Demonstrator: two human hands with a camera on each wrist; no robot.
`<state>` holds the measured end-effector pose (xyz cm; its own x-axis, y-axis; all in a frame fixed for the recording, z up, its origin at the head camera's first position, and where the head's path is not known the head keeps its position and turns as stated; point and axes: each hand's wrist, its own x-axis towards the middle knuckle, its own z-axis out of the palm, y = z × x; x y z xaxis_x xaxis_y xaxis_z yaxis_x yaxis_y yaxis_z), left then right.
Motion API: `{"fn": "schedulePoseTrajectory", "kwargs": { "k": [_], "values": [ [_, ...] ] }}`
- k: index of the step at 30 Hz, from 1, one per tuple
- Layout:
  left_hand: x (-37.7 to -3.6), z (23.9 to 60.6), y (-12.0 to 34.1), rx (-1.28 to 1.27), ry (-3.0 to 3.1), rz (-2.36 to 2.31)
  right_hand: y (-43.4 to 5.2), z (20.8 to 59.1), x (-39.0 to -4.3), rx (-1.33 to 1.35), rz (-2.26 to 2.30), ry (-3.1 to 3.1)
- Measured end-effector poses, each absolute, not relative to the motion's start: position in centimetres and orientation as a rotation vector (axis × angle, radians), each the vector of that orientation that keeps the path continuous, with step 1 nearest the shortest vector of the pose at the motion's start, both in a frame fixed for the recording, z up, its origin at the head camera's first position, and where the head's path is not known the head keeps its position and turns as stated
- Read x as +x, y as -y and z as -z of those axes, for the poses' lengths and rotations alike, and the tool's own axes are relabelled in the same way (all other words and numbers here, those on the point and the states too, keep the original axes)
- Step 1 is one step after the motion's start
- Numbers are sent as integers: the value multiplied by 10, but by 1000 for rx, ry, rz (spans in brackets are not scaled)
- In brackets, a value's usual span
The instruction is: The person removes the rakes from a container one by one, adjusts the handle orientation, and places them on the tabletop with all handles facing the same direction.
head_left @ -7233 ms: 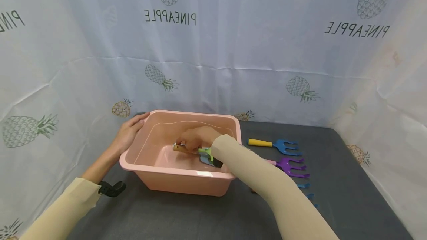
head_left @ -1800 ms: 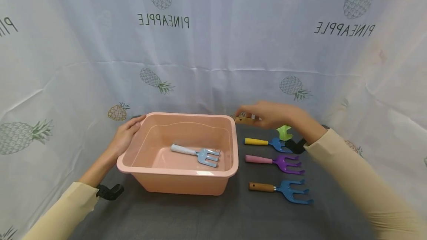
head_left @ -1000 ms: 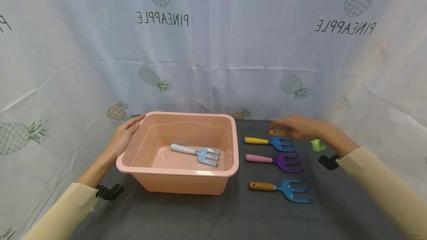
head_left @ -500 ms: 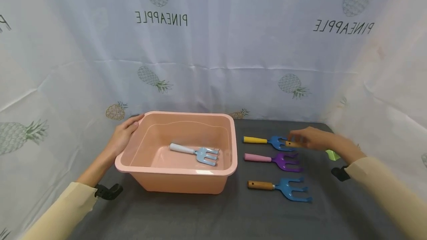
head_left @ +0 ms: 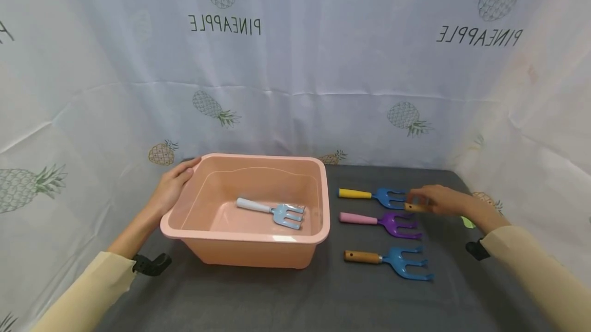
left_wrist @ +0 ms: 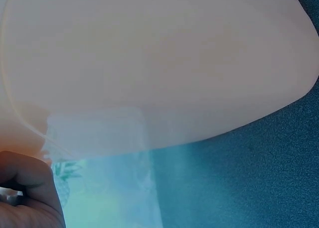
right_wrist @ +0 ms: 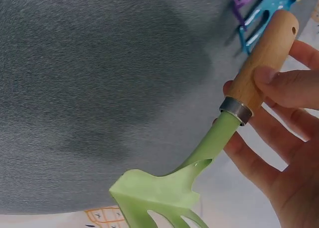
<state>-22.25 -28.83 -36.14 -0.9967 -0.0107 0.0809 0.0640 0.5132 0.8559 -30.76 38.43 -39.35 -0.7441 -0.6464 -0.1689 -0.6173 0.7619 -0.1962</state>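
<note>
**Green rake in the right hand: position and long axis relative to the row of rakes**

The green plastic hand rake with a wooden handle point(right_wrist: 225, 138) is held in the right hand point(head_left: 443, 202), above the dark grey table cloth point(head_left: 277, 296) at the right of the scene. The fingers and thumb point(right_wrist: 289, 86) curl round the wooden handle just behind the metal collar. The handle end points left, toward the tines of the blue rake with a yellow handle point(head_left: 371, 196). The green head points right and near, past the wrist. The long axis therefore runs roughly left to right, close to parallel with the laid-out rakes.

Those rakes lie just left of the right hand: the yellow-handled one farthest, the purple rake with a pink handle point(head_left: 379, 220) in the middle, the blue rake with a wooden handle point(head_left: 390, 261) nearest.

The left hand point(head_left: 173, 186) grips the far left corner of the pink plastic tub point(head_left: 258, 252), well apart from the green rake. A light blue rake with a white handle point(head_left: 271, 212) lies inside the tub.
</note>
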Motion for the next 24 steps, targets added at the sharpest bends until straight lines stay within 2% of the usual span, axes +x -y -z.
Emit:
{"fn": "schedulePoseTrajectory", "kwargs": {
  "k": [24],
  "values": [
    [-229, 365, 290, -29, 2661, 1516, -410, 415, -318, -966, 157, -2760]
  ]
}}
